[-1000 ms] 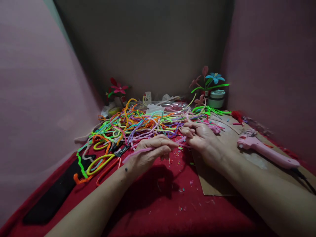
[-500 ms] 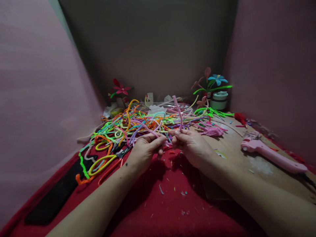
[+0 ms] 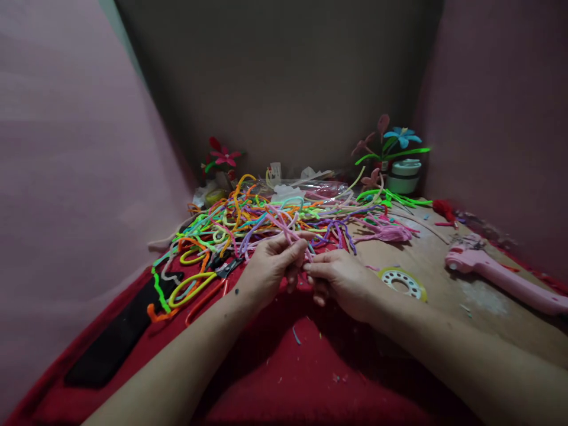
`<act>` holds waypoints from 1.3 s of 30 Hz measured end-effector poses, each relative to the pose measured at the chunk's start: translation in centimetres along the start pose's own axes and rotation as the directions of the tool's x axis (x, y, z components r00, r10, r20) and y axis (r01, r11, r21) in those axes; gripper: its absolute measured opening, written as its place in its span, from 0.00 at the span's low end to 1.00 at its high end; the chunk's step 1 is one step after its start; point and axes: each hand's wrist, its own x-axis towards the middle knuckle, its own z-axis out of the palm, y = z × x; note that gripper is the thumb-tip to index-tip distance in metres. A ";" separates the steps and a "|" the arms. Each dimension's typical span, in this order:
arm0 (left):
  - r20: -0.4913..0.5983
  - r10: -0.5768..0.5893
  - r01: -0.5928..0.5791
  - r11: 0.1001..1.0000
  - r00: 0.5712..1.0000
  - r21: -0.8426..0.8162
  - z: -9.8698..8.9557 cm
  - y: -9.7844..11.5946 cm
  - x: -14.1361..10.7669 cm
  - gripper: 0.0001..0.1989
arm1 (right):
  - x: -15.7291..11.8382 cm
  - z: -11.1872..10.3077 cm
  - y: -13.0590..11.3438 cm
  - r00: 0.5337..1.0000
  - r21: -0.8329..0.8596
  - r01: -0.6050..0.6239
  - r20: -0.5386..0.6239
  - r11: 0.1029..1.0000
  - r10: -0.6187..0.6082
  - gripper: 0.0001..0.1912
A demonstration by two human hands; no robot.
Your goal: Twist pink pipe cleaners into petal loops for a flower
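My left hand (image 3: 277,260) is closed, thumb and fingertips pinching pink pipe cleaners (image 3: 287,228) whose ends stick up beyond the fingers. Close beside it, my right hand (image 3: 339,275) is closed too, its thumb and forefinger at the lower part of the pink strands. My fingers hide where the strands meet. Just beyond both hands lies a tangled heap of multicoloured pipe cleaners (image 3: 248,219). Scissors with yellow handles (image 3: 191,289) rest by my left wrist, and a roll of tape (image 3: 402,284) lies beside my right forearm.
A pink glue gun (image 3: 501,275) lies on the brown board (image 3: 444,313) at right. Left of me is a flat black object (image 3: 110,337). Pipe-cleaner flowers (image 3: 402,137) and a pale green container (image 3: 403,176) stand at the back. Scraps dot the red cloth (image 3: 284,384).
The pink pipe cleaner that stood upright from my right hand has come down among my fingers. My right hand has lowered beside the left. The tape roll shows more fully.
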 end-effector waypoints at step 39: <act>-0.100 -0.008 -0.005 0.993 0.995 -0.120 -0.6 0.5 0.4 0.20 | -0.1 0.0 0.4 0.970 -0.017 -0.073 0.230 0.997 0.075 0.11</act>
